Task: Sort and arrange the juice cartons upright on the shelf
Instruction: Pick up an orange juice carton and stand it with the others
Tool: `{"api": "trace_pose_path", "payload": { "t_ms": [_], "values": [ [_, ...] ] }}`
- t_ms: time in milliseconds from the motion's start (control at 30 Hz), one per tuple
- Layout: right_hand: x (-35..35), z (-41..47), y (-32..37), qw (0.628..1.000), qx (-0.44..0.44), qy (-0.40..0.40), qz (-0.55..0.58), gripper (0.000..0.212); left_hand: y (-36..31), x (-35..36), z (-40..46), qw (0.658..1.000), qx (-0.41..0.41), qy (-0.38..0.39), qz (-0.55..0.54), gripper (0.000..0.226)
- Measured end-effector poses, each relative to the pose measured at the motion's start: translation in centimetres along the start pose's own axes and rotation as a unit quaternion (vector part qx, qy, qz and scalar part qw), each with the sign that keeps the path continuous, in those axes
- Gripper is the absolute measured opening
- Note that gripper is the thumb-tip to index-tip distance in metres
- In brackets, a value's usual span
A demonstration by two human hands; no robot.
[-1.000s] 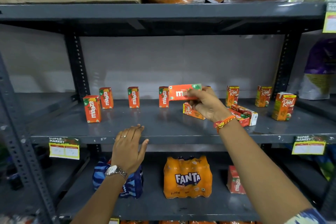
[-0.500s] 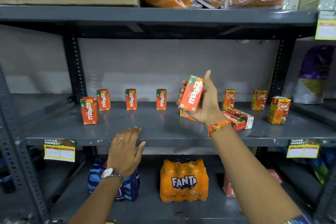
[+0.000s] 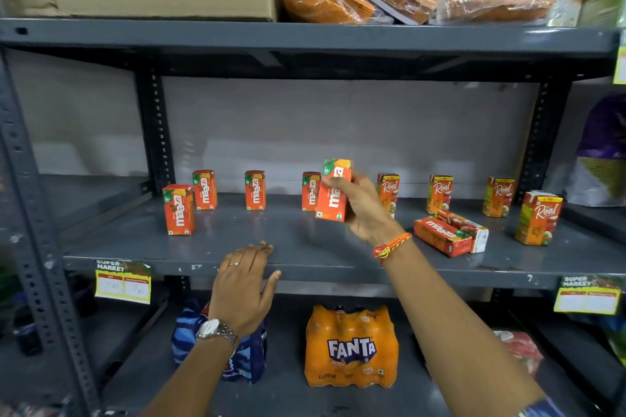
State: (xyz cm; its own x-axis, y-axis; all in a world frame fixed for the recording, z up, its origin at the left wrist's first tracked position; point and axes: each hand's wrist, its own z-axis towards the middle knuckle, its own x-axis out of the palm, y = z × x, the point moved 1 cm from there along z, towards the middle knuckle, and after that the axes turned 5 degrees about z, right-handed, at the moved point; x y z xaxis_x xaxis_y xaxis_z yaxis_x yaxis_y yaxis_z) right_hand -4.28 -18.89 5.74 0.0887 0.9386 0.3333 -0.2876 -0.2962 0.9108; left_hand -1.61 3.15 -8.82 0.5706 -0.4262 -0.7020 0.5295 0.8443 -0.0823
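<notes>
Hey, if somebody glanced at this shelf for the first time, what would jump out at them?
The right hand holding an orange Maaza carton upright just above the middle shelf. Next, two cartons lying flat on the shelf's right side, and the bright Fanta pack below.

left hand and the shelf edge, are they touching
Touching. The head view shows the left hand with fingers draped over the shelf's front edge, thumb hooked below it.

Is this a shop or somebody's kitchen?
Most likely a shop. The grey metal shelf has "Super Market" price tags clipped to its edge, with small juice cartons lined up and a shrink-wrapped Fanta pack below.
</notes>
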Motion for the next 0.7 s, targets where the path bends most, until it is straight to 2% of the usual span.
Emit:
{"api": "trace_pose_path", "payload": {
  "t_ms": [67, 167, 333, 700],
  "values": [
    [0.0, 0.6, -1.5, 1.0, -0.002, -0.019, -0.012, 0.048, 0.0, -0.1, 0.0, 1.0, -0.001, -0.001, -0.002, 0.049],
    [0.6, 2.1, -3.4, 0.998, -0.006, -0.011, -0.056, 0.042, -0.2, -0.1, 0.0, 1.0, 0.0, -0.003, -0.005, 0.049],
    [1.8, 3.3, -5.3, 0.989, 0.021, 0.014, -0.144, 0.053, 0.0, 0.1, 0.1, 1.0, 0.0, -0.001, 0.0, 0.049],
    [1.7, 3.7, -6.6, 0.977, 0.054, 0.057, -0.199, 0.059, 0.1, 0.5, 0.1, 1.0, 0.003, -0.011, 0.005, 0.049]
  ]
}}
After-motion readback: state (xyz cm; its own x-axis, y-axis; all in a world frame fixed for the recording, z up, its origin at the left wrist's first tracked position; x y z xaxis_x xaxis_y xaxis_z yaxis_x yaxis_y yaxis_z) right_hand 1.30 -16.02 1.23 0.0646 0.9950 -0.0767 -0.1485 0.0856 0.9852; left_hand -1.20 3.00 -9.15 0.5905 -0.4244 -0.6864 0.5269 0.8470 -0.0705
